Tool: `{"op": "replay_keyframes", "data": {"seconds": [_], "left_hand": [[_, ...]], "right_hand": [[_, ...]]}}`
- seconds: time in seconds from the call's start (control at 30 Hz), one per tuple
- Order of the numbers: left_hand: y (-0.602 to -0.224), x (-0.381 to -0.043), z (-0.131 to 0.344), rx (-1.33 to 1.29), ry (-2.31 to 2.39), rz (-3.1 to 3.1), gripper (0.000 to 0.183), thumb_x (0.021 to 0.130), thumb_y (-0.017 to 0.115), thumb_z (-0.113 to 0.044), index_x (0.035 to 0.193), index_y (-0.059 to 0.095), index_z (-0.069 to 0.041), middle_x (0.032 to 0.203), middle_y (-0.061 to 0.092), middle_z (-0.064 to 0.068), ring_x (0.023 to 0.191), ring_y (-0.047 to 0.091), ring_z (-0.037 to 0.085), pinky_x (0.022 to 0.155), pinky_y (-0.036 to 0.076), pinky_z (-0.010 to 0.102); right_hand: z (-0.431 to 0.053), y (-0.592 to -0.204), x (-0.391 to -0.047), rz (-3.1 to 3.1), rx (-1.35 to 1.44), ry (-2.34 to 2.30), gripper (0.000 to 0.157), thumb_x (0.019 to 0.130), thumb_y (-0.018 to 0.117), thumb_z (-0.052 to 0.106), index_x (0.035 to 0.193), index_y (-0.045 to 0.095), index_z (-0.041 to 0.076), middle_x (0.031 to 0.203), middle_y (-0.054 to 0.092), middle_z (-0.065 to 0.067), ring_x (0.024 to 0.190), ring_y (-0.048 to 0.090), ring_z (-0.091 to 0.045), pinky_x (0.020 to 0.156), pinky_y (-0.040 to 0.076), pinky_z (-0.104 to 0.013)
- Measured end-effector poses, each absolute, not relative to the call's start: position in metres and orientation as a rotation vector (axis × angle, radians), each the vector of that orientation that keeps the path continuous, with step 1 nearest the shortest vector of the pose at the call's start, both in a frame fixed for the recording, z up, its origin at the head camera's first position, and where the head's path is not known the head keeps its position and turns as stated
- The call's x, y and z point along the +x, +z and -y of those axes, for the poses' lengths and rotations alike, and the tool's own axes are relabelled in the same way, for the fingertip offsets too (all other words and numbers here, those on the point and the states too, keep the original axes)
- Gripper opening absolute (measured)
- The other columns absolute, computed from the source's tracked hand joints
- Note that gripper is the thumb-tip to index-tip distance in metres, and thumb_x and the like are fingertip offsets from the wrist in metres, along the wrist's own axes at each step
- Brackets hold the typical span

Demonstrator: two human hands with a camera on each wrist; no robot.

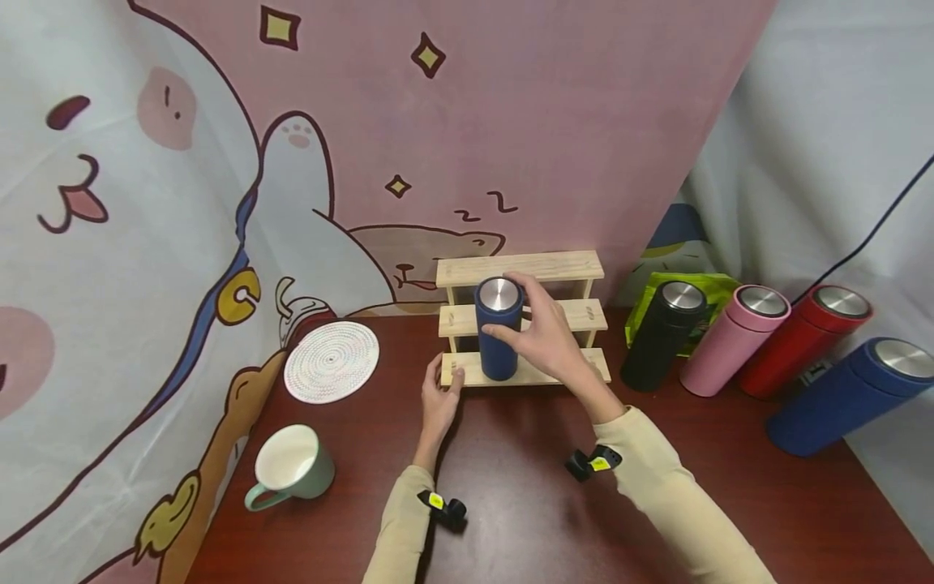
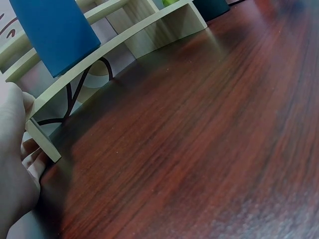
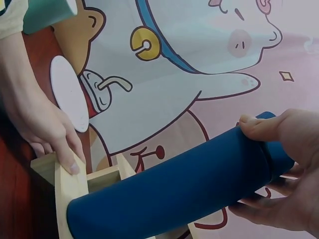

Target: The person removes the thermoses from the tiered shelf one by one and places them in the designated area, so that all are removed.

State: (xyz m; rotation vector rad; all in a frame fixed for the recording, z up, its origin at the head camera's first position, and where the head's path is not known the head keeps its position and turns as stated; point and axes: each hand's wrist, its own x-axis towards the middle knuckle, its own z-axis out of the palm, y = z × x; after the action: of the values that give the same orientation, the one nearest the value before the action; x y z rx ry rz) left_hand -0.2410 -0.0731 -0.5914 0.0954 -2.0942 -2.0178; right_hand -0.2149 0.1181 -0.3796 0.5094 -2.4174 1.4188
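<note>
A blue thermos bottle (image 1: 499,345) with a silver lid top stands at the lowest step of a three-tier wooden shelf (image 1: 520,266). My right hand (image 1: 543,332) grips the bottle near its top, thumb on one side and fingers on the other, as the right wrist view also shows. At the shelf's left end, my left hand (image 1: 440,397) holds the lowest board (image 2: 114,42), with the thumb over its top and the fingers around the end. The bottle covers the middle of the two lower tiers in the head view.
Right of the shelf stand a black bottle (image 1: 660,337), a pink bottle (image 1: 733,341), a red bottle (image 1: 803,341) and a larger blue bottle (image 1: 839,397). A green packet (image 1: 718,284) lies behind them. On the left are a round woven mat (image 1: 332,362) and a green mug (image 1: 310,474).
</note>
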Motion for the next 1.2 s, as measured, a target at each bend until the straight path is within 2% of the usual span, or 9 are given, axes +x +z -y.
{"op": "replay_keyframes", "data": {"seconds": [0.2,0.3,0.43,0.6,0.83,1.03,1.2], "left_hand": [[-0.59,-0.24,0.073,0.101,-1.991,2.112,0.057,0.097,0.068,-0.008,0.148,0.045,0.003,0.136,0.061,0.023,0.12,0.059,0.031,0.091,0.049,0.027],[-0.578,-0.233,0.073,0.079,-2.0,2.106,0.055,0.096,0.067,-0.004,0.146,0.045,0.006,0.135,0.06,0.027,0.118,0.059,0.032,0.089,0.05,0.024],[-0.561,-0.223,0.074,0.039,-2.018,2.094,0.053,0.096,0.067,-0.002,0.144,0.047,0.007,0.131,0.061,0.028,0.112,0.061,0.029,0.084,0.05,0.019],[-0.557,-0.221,0.076,0.035,-2.031,2.087,0.053,0.096,0.067,-0.002,0.144,0.048,0.005,0.129,0.062,0.027,0.107,0.061,0.025,0.082,0.051,0.018],[-0.559,-0.222,0.078,0.0,-2.024,2.111,0.055,0.097,0.066,-0.004,0.146,0.044,0.009,0.13,0.061,0.028,0.109,0.06,0.024,0.085,0.051,0.02],[-0.559,-0.222,0.078,-0.012,-2.024,2.106,0.055,0.097,0.066,-0.004,0.145,0.044,0.009,0.128,0.062,0.028,0.108,0.061,0.023,0.084,0.051,0.021],[-0.558,-0.221,0.077,-0.014,-2.018,2.104,0.056,0.097,0.067,-0.004,0.146,0.043,0.01,0.128,0.061,0.029,0.11,0.061,0.026,0.084,0.05,0.019]], "right_hand": [[-0.12,-0.384,-0.207,2.364,0.553,1.411,0.08,0.077,0.09,0.014,0.145,0.048,0.004,0.133,0.061,-0.017,0.117,0.063,-0.035,0.094,0.056,-0.049],[-0.122,-0.385,-0.202,2.351,0.551,1.426,0.079,0.077,0.09,0.014,0.145,0.05,0.008,0.134,0.061,-0.014,0.117,0.063,-0.033,0.093,0.057,-0.049],[-0.125,-0.384,-0.196,2.339,0.552,1.446,0.08,0.077,0.09,0.014,0.146,0.05,0.013,0.137,0.06,-0.012,0.119,0.062,-0.032,0.093,0.057,-0.051],[-0.132,-0.381,-0.19,2.337,0.555,1.43,0.081,0.077,0.09,0.014,0.147,0.05,0.016,0.139,0.059,-0.009,0.121,0.062,-0.029,0.095,0.056,-0.048],[-0.142,-0.38,-0.181,2.338,0.539,1.415,0.081,0.076,0.091,0.013,0.146,0.051,0.013,0.138,0.06,-0.009,0.12,0.06,-0.027,0.095,0.056,-0.051],[-0.154,-0.378,-0.174,2.337,0.503,1.352,0.08,0.075,0.092,0.014,0.145,0.053,0.014,0.133,0.064,-0.009,0.116,0.063,-0.027,0.09,0.057,-0.048],[-0.166,-0.378,-0.167,2.351,0.473,1.317,0.08,0.075,0.091,0.014,0.145,0.052,0.013,0.126,0.067,-0.011,0.103,0.071,-0.028,0.081,0.06,-0.048]]}}
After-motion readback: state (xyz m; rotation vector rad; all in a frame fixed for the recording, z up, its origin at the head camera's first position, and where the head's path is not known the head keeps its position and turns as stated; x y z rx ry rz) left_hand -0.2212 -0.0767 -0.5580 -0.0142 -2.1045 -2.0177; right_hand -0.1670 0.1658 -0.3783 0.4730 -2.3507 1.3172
